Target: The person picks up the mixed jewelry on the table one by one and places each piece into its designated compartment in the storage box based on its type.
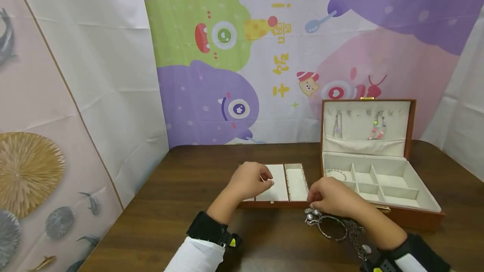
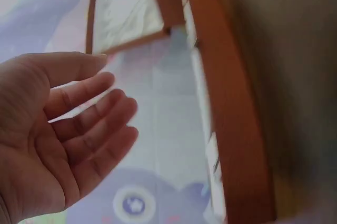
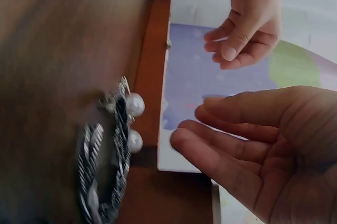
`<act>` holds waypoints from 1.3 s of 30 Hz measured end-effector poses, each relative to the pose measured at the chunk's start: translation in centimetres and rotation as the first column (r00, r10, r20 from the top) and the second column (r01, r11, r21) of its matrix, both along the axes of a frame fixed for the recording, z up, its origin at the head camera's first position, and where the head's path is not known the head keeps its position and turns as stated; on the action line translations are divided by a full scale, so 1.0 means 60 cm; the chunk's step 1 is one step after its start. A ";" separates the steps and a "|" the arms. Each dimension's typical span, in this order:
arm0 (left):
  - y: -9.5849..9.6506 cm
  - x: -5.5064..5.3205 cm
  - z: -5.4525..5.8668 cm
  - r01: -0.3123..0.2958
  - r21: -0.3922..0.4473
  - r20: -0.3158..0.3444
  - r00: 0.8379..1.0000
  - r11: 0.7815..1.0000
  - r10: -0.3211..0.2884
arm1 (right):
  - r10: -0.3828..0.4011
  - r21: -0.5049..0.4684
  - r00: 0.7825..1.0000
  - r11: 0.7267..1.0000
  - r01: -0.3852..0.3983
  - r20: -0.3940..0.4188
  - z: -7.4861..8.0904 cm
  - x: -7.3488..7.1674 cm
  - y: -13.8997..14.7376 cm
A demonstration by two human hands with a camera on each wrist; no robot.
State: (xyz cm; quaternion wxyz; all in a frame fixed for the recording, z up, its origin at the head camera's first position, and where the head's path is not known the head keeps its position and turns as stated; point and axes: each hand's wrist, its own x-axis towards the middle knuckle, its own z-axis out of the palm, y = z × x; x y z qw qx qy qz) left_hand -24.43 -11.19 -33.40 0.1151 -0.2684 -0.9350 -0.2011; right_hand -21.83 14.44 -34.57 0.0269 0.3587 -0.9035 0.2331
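My left hand (image 1: 247,181) hovers over the left part of a shallow jewelry tray (image 1: 296,204), its fingers loosely bent with nothing between them. In the left wrist view its palm and spread fingers (image 2: 89,145) show bare. Beside the tray's right end is my right hand (image 1: 334,196), fingers bent and holding nothing in the right wrist view. Just below it on the table lies a silver bangle (image 1: 342,238) with white pearls (image 3: 136,105), tangled with a dark silver chain (image 1: 355,234). The tray has a white panel (image 1: 277,184) and a narrow compartment (image 1: 297,184).
At the right stands an open brown jewelry box (image 1: 416,217) with white compartments, a bracelet (image 1: 336,174) in one. From hooks inside its raised lid hang a beaded bracelet (image 1: 377,127) and a thin chain (image 1: 337,125). A cartoon cloth (image 1: 280,116) hangs behind the wooden table (image 1: 159,221).
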 end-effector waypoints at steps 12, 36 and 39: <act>-0.097 -0.050 -0.027 -0.326 0.049 0.312 0.903 0.944 0.296 | 0.070 0.154 0.997 0.986 -0.067 -0.014 -0.029 0.011 -0.035; -0.123 -0.071 -0.079 -0.458 0.375 0.676 0.730 0.806 0.101 | 0.012 -0.027 0.963 0.999 -0.020 -0.270 0.013 -0.031 -0.085; -0.121 -0.069 -0.078 -0.456 0.365 0.671 0.733 0.812 0.110 | -0.021 -0.093 0.966 0.996 -0.003 -0.258 0.012 -0.053 -0.098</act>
